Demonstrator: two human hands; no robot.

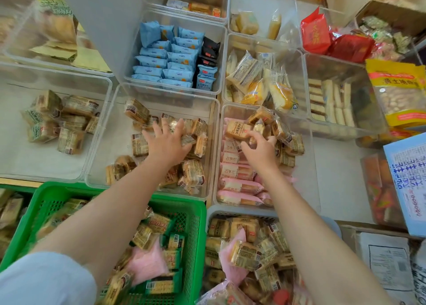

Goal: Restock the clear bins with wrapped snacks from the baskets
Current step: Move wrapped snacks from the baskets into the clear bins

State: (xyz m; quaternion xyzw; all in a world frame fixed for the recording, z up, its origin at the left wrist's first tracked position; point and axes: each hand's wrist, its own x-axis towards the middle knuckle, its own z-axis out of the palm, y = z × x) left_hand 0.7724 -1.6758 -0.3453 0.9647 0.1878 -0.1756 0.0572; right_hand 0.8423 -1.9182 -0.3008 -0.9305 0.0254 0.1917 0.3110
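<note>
Place: snack shop, bulk self-serve display | 12 o'clock: clear bins (214,51) in rows, each sorted by one kind of wrapped snacks (166,62) | 6 o'clock: green basket (196,203) of restock | 2 o'clock: cardboard cartons (391,16) holding bagged goods

The light over my bins is bright, even and soft, with only faint shadows. Glare sheens the clear bin walls (299,58). My wide lens bends the edges, and the green basket (196,212) near me smears with motion blur.
</note>
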